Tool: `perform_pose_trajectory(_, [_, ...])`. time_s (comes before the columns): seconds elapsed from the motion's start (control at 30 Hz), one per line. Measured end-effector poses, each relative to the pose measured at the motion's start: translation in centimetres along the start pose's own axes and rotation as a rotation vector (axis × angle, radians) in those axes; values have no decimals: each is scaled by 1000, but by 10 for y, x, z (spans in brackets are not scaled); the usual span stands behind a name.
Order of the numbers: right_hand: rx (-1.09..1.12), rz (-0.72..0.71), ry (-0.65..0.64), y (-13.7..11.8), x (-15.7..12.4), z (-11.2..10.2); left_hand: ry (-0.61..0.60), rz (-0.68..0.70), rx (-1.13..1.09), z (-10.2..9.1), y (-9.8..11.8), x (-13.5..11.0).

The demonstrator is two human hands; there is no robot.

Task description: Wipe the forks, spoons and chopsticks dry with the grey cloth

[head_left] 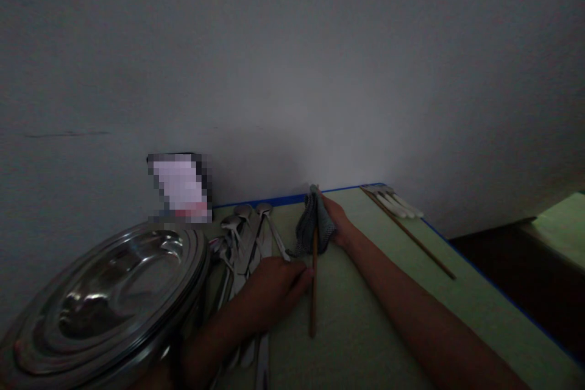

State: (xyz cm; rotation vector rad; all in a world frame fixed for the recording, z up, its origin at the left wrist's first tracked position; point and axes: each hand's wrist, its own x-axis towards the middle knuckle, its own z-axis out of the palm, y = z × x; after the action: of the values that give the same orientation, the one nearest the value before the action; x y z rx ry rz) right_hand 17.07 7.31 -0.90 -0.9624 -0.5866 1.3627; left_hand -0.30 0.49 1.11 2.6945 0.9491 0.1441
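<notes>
A brown wooden chopstick (314,304) is held upright in view, its near end pointing toward me. My left hand (278,286) pinches it near the middle. My right hand (336,219) grips a grey checked cloth (315,228), which is folded around the chopstick's far part. Some of the right fingers are hidden behind the cloth. Just left of the cloth lie several metal spoons (265,210) and other long metal cutlery, partly covered by my left hand and forearm.
A stack of shiny metal plates (150,274) stands at the left. Behind it a device with a blurred screen (180,186) leans on the wall. A second chopstick (425,244) and several white-handled utensils (397,202) lie at the right. The pale green table (365,329) has a blue edge.
</notes>
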Motion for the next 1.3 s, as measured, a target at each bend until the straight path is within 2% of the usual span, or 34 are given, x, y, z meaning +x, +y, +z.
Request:
perform_pose_trajectory(0.53, [-9,23,8,-3,-3,3,48,2,-22,4,-2,-2])
perform_pose_trajectory(0.9, [-14,19,18,-2,-1,2,29,15,-5,3,-1,-1])
perform_pose_trajectory(1.07, [-3,34,-15,-1,1,0,24,6,1,3,-1,-2])
perform_pose_trajectory(1.3, [-30,30,40,-3,-2,3,39,24,5,4,-2,-1])
